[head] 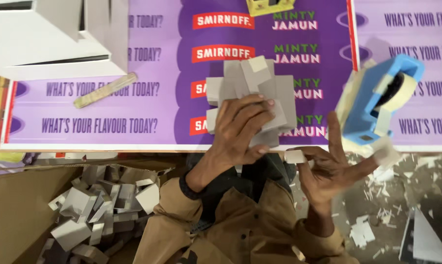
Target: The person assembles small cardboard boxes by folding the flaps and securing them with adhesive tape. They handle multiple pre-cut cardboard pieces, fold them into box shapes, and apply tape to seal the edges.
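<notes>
Left hand [240, 129] is clamped on a grey cardboard piece [252, 93] over the purple counter [108, 107]. Right hand [328, 168] is spread open, a small paper scrap [294, 156] at its fingertips, a blue tape dispenser [377, 100] just beside it.

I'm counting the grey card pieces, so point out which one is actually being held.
The folded grey card assembly on the purple printed table, gripped by the left hand. The other grey card pieces lie loose in the brown carton below, untouched.
</notes>
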